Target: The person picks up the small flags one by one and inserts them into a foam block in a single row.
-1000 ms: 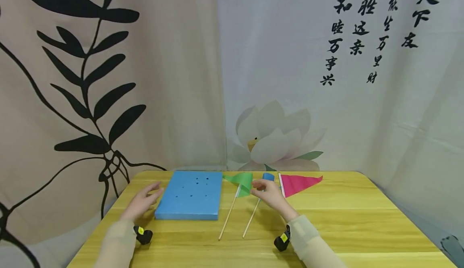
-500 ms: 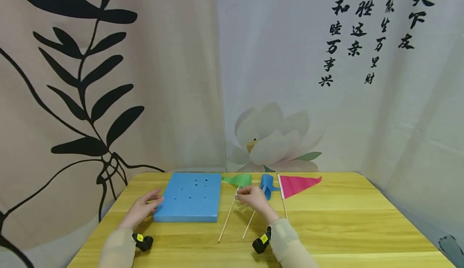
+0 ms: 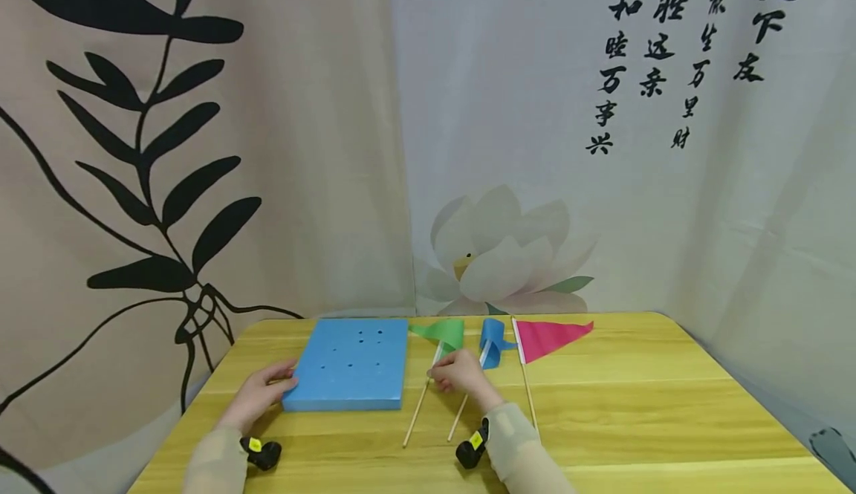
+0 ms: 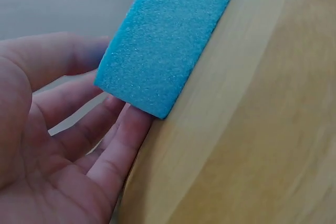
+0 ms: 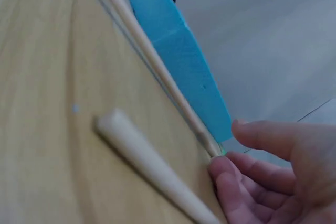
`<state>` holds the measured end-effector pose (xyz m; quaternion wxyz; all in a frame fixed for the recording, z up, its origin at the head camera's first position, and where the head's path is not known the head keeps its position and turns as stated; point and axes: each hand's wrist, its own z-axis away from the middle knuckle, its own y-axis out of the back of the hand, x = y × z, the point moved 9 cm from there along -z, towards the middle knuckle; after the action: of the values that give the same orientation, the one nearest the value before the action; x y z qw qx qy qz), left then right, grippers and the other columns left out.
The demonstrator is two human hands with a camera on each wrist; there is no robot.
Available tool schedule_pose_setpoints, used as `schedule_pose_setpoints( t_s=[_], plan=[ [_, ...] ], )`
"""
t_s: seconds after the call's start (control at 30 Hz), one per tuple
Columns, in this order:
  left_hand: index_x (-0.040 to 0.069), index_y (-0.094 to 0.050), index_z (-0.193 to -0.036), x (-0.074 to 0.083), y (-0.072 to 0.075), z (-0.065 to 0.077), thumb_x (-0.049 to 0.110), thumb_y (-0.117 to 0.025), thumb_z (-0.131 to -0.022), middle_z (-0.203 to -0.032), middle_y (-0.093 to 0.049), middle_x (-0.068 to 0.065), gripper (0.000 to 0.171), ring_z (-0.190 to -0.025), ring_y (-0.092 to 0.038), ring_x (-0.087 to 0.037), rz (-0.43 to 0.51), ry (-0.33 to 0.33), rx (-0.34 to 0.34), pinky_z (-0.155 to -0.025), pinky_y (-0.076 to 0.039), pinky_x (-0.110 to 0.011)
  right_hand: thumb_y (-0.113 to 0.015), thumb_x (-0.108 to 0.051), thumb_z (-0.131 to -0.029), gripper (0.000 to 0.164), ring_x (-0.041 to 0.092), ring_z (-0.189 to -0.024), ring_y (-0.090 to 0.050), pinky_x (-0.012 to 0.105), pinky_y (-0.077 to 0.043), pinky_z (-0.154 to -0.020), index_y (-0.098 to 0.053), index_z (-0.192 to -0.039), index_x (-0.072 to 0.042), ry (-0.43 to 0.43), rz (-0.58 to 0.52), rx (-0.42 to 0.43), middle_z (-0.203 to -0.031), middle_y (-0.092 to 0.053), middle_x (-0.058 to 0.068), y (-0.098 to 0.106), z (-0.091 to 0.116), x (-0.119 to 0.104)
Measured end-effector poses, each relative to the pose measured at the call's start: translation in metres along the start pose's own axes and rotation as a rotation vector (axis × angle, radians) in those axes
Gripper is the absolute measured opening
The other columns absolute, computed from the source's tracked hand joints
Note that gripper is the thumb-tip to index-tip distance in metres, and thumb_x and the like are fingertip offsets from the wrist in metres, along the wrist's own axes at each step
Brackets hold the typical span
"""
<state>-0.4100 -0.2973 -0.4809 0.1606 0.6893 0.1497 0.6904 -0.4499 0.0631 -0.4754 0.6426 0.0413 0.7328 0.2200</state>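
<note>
My left hand (image 3: pixel 262 394) touches the left side of a blue foam board (image 3: pixel 348 375) with small holes in its top. In the left wrist view the fingers lie against that side, the thumb over the top edge of the board (image 4: pixel 157 40). My right hand (image 3: pixel 463 375) is at the stick (image 3: pixel 417 414) of a green flag (image 3: pixel 449 333). In the right wrist view its fingertips touch the stick (image 5: pixel 157 66), with the thumb apart from it. Partly behind the hand lies a blue flag (image 3: pixel 493 342) with a curled cloth.
A pink triangular flag (image 3: pixel 551 338) lies right of the blue one, its stick (image 3: pixel 530 397) toward me. All rest on a wooden table (image 3: pixel 669 405). Behind the table hangs a printed curtain (image 3: pixel 321 145).
My right hand has moved left and toward me, from over the blue flag to the green flag's stick, uncovering the blue cloth. My left hand has moved slightly nearer, up against the board.
</note>
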Motion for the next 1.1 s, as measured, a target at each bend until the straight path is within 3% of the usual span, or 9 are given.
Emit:
schedule_pose_setpoints(
  t_s=[0.27,0.5,0.7,0.83,1.1],
  plan=[
    [-0.007,-0.039,-0.144,-0.013,0.000,0.004,0.020,-0.062,-0.097,-0.138,-0.045,-0.029,0.059,-0.120,-0.051,-0.035,0.095,0.064,-0.009,-0.090,-0.050,-0.042,-0.081,-0.022,-0.079,0.025,0.011,-0.045,-0.051,0.026,-0.049,-0.044,-0.070,-0.066,-0.003,-0.006,0.122,0.056,-0.053,-0.058,0.001,-0.003,0.001,0.003],
    [-0.007,-0.041,-0.143,-0.019,-0.002,0.001,0.024,-0.062,-0.096,-0.143,-0.043,-0.028,0.060,-0.124,-0.049,-0.035,0.093,0.102,-0.025,-0.093,-0.050,-0.042,-0.083,-0.029,-0.075,0.039,0.010,-0.040,-0.035,0.025,-0.030,-0.040,-0.056,-0.052,-0.013,0.045,0.265,0.090,-0.043,-0.040,-0.008,-0.008,0.003,-0.001],
    [-0.008,-0.041,-0.143,-0.016,-0.003,-0.001,0.025,-0.062,-0.097,-0.143,-0.042,-0.028,0.060,-0.126,-0.046,-0.038,0.094,0.100,-0.012,-0.094,-0.049,-0.044,-0.084,-0.025,-0.074,0.049,0.009,-0.040,-0.024,0.024,-0.022,-0.040,-0.044,-0.047,-0.018,0.081,0.324,0.109,-0.040,-0.029,-0.012,-0.008,0.005,-0.008],
    [-0.009,-0.041,-0.142,-0.016,-0.004,-0.001,0.025,-0.062,-0.096,-0.143,-0.042,-0.029,0.060,-0.126,-0.045,-0.039,0.093,0.098,-0.011,-0.094,-0.049,-0.045,-0.084,-0.018,-0.072,0.049,0.008,-0.039,-0.024,0.023,-0.022,-0.039,-0.043,-0.046,-0.017,0.058,0.347,0.113,-0.040,-0.028,-0.012,-0.005,0.008,-0.009],
    [-0.009,-0.042,-0.142,-0.018,-0.003,-0.003,0.025,-0.062,-0.097,-0.142,-0.043,-0.028,0.060,-0.124,-0.048,-0.038,0.084,0.097,-0.008,-0.092,-0.050,-0.044,-0.080,-0.010,-0.074,0.048,0.008,-0.029,-0.037,0.027,-0.042,-0.035,-0.042,-0.045,-0.016,-0.004,0.383,0.090,-0.036,-0.029,-0.010,0.001,0.012,-0.010]
  ],
)
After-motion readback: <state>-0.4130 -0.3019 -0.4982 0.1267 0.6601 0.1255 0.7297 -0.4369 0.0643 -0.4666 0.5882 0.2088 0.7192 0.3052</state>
